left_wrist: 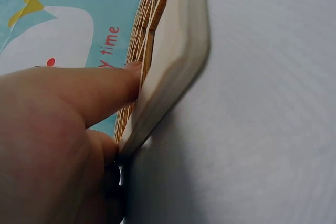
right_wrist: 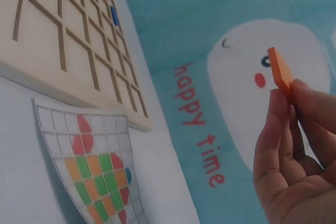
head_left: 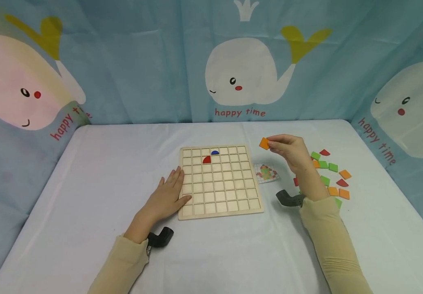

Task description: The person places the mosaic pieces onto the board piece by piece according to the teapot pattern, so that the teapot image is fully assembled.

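Note:
My right hand (head_left: 290, 149) pinches an orange square tile (head_left: 264, 143) between thumb and fingertips, raised above the table to the right of the wooden grid board (head_left: 218, 183). The same orange tile (right_wrist: 280, 71) shows nearly edge-on in the right wrist view. My left hand (head_left: 165, 198) rests along the board's left edge, fingers fairly straight. Its thumb (left_wrist: 113, 87) lies on the board's rim. Near the top of the grid sit a red quarter-circle tile (head_left: 207, 159) and a blue half-circle tile (head_left: 215, 152), in neighbouring columns.
A pattern card (head_left: 266, 173) lies against the board's right side, slightly curled. Loose tiles spread to the right, partly hidden by my right forearm, among them a green square (head_left: 333, 167), a red piece (head_left: 342, 183) and an orange square (head_left: 344, 194). A whale-printed curtain (head_left: 152, 81) hangs behind.

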Tool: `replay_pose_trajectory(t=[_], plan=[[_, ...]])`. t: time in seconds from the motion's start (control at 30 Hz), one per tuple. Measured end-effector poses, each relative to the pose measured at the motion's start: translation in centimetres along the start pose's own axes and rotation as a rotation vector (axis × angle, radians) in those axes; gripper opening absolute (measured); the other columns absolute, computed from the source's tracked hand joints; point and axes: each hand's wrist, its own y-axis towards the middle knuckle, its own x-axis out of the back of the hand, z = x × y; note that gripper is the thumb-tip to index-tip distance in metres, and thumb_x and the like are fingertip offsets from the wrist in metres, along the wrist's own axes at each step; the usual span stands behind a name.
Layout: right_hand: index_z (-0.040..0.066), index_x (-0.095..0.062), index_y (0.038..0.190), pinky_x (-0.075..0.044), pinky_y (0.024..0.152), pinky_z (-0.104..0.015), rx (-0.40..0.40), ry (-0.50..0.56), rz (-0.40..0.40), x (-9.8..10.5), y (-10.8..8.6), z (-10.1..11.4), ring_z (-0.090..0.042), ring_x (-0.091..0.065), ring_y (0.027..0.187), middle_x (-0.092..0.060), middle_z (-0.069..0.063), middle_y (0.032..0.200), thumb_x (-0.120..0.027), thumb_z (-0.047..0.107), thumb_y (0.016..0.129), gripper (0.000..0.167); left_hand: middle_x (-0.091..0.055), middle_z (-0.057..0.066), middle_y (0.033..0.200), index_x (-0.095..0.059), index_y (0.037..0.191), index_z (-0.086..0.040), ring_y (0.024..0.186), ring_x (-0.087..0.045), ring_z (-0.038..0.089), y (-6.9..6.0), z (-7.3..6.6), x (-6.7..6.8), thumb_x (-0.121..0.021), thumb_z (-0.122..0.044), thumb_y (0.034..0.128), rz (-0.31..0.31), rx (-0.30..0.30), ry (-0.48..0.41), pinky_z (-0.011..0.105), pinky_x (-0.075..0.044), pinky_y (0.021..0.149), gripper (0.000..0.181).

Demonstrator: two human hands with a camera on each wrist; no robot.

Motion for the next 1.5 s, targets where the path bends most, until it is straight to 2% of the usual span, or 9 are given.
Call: replay_pose_trajectory(t=[0.3, 0.47, 0.63, 0.73, 0.87, 1.23, 1.5], plan=[[0.014, -0.075, 0.083, -0.052, 0.072, -0.021, -0.011, -0.062, 0.04, -1.6, 0.3, -0.6, -0.011, -0.064, 0.075, -0.069, 0.001, 0.089, -0.063, 0.001, 0.089, 0.018, -0.009, 0.025, 0.154, -0.015, 0.145, 0.011, 0.142, -0.009, 0.038, -0.2, -0.1, 0.1, -0.051, -0.038, 0.0962, -0.024, -0.022, -0.041, 0.058, -0.01, 0.109, 0.078], [0.012, -0.074, 0.086, -0.052, 0.074, -0.022, -0.035, -0.11, 0.066, -2.7, 0.3, -1.3, -0.013, -0.064, 0.079, -0.067, 0.001, 0.093, -0.063, 0.003, 0.09, 0.015, -0.008, 0.024, 0.154, -0.015, 0.146, 0.01, 0.142, -0.009, 0.037, -0.2, -0.1, -0.1, -0.052, -0.036, 0.0962, -0.008, -0.01, -0.02, 0.058, -0.01, 0.11, 0.077], [0.005, -0.073, 0.093, -0.053, 0.077, -0.024, -0.039, -0.147, 0.098, -3.8, 0.5, -1.8, -0.013, -0.065, 0.082, -0.068, 0.0, 0.094, -0.064, 0.006, 0.089, 0.009, -0.008, 0.023, 0.154, -0.014, 0.146, 0.009, 0.142, -0.009, 0.037, -0.1, -0.2, -0.1, -0.051, -0.035, 0.0965, 0.007, 0.007, 0.0, 0.057, -0.011, 0.11, 0.076], [-0.006, -0.068, 0.101, -0.053, 0.078, -0.025, -0.045, -0.167, 0.114, -4.5, 0.8, -2.0, -0.013, -0.066, 0.081, -0.068, 0.001, 0.093, -0.064, 0.005, 0.089, 0.017, -0.008, 0.023, 0.154, -0.014, 0.146, 0.01, 0.142, -0.009, 0.037, -0.2, -0.3, 0.0, -0.051, -0.035, 0.0964, 0.01, 0.01, 0.001, 0.057, -0.011, 0.11, 0.077], [-0.014, -0.063, 0.108, -0.052, 0.079, -0.025, -0.052, -0.211, 0.132, -5.5, 1.1, -2.1, -0.015, -0.066, 0.081, -0.068, 0.0, 0.092, -0.065, 0.006, 0.089, 0.028, -0.008, 0.023, 0.154, -0.015, 0.146, 0.01, 0.142, -0.009, 0.036, -0.2, -0.2, 0.0, -0.052, -0.035, 0.0963, 0.005, 0.003, 0.005, 0.057, -0.011, 0.11, 0.076], [-0.014, -0.064, 0.106, -0.052, 0.08, -0.027, -0.065, -0.248, 0.174, -7.8, 2.1, -2.8, -0.014, -0.064, 0.084, -0.068, 0.0, 0.089, -0.064, 0.003, 0.088, 0.025, -0.008, 0.023, 0.154, -0.015, 0.146, 0.01, 0.142, -0.009, 0.036, -0.1, 0.1, 0.0, -0.052, -0.035, 0.0961, -0.005, 0.003, 0.005, 0.057, -0.011, 0.11, 0.077], [-0.011, -0.065, 0.107, -0.052, 0.083, -0.032, -0.127, -0.288, 0.187, -8.6, 3.0, -3.7, -0.012, -0.065, 0.083, -0.069, -0.006, 0.095, -0.064, 0.003, 0.088, 0.024, -0.008, 0.022, 0.155, -0.014, 0.146, 0.009, 0.142, -0.008, 0.036, -0.1, 0.0, 0.1, -0.051, -0.036, 0.0961, 0.004, 0.009, 0.004, 0.056, -0.011, 0.11, 0.077]])
